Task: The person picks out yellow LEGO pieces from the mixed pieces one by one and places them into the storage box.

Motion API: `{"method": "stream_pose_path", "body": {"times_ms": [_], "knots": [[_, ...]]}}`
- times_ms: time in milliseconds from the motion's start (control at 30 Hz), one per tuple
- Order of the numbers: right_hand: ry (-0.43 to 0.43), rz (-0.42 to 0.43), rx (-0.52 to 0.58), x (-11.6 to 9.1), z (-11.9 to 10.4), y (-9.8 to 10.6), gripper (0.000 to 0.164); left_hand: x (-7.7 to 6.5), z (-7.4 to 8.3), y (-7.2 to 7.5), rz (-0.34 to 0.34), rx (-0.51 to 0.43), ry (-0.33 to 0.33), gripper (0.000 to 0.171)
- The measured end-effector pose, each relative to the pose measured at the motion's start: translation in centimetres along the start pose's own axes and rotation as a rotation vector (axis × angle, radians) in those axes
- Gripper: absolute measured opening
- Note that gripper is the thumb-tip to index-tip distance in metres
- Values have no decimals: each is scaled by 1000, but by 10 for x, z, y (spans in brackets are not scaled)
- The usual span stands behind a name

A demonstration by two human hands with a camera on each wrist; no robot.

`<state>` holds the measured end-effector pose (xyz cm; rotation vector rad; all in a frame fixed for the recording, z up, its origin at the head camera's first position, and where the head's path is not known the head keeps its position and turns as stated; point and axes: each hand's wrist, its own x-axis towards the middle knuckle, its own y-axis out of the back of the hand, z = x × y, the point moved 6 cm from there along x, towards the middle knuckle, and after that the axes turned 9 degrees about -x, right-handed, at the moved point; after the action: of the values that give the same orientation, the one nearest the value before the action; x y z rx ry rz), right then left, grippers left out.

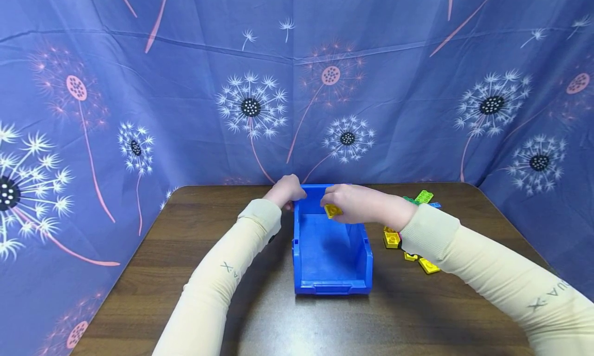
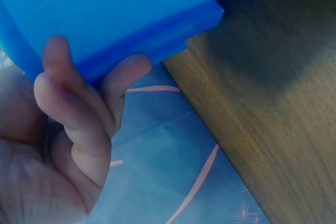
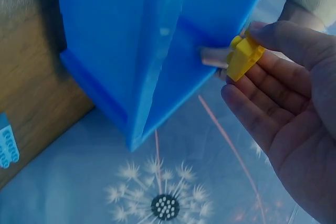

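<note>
Nearest of all, the blue bin (image 1: 327, 255) is sitting upright, its low front lip facing the wearer. Just right of the bin, yellow bricks (image 1: 392, 240) are lying loosely scattered, the right sleeve (image 1: 441, 242) partly covering the group. And over the bin's back half, here's the right hand (image 1: 350, 202), its thumb and fingers pinching a tilted yellow brick (image 1: 332, 210) by the edges! At the bin's far left corner, the left hand (image 1: 286, 189) is gripping the wall, fingers curling outside, what looks like the thumb hooking over the rim.

For clean work, I'm thinking, the left should be bracing that wall without tipping the bin, while the right should be pinching lightly and staying clear of the rim; any letting go would be best coming low, so the brick isn't bouncing.

Farther back on the bin's right, green bricks (image 1: 424, 196) are resting beside a blue piece (image 1: 435, 205). The brown wood-grain worktop (image 1: 209, 212) is stretching out on both sides of the bin and ending just behind it. Beyond, a blue cloth (image 1: 185, 88) is hanging in soft folds, white and pink dandelions spreading across it.
</note>
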<state>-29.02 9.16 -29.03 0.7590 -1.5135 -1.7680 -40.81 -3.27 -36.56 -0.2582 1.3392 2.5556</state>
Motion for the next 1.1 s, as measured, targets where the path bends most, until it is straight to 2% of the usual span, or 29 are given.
{"method": "stream_pose_path", "body": {"times_ms": [367, 600, 800, 1100], "knots": [[49, -28, 14, 4, -26, -19, 36, 5, -2, -1, -2, -17, 14, 31], [82, -32, -9, 6, -39, -30, 33, 1, -1, -1, 3, -2, -2, 26], [89, -65, -7, 7, -47, -41, 36, -1, -1, -1, -13, -36, 0, 31], [88, -79, -5, 9, -60, -59, 37, 1, 0, 1, 3, 13, -3, 28]]}}
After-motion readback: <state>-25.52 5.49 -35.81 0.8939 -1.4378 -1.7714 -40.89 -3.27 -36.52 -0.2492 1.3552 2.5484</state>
